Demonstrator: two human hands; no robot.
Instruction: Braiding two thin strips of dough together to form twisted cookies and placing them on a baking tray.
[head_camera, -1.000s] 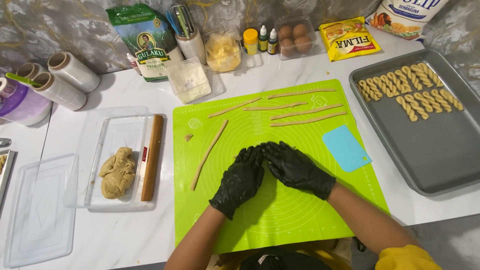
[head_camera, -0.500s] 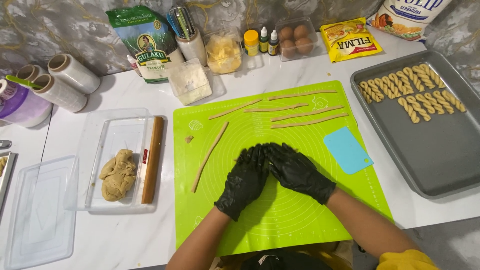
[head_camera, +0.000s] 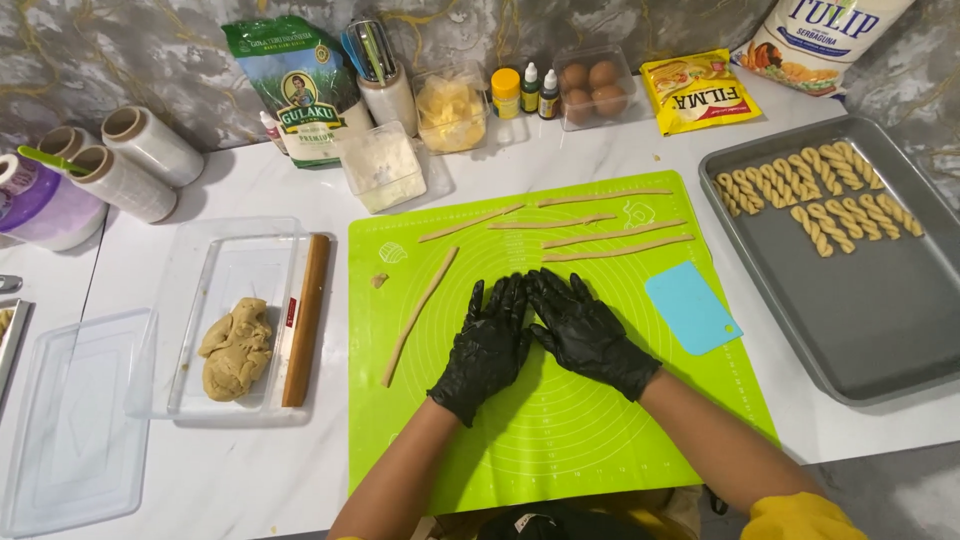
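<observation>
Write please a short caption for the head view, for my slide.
Two black-gloved hands, left hand and right hand, press flat together on a green mat beside rolled dough strips.

Both hands wear thin black gloves with a slightly shiny, wrinkled surface: the left hand (head_camera: 487, 347) and the right hand (head_camera: 590, 335). The gloves end at the wrists. The forearms are bare. A yellow sleeve (head_camera: 800, 517) covers the right upper arm.
</observation>
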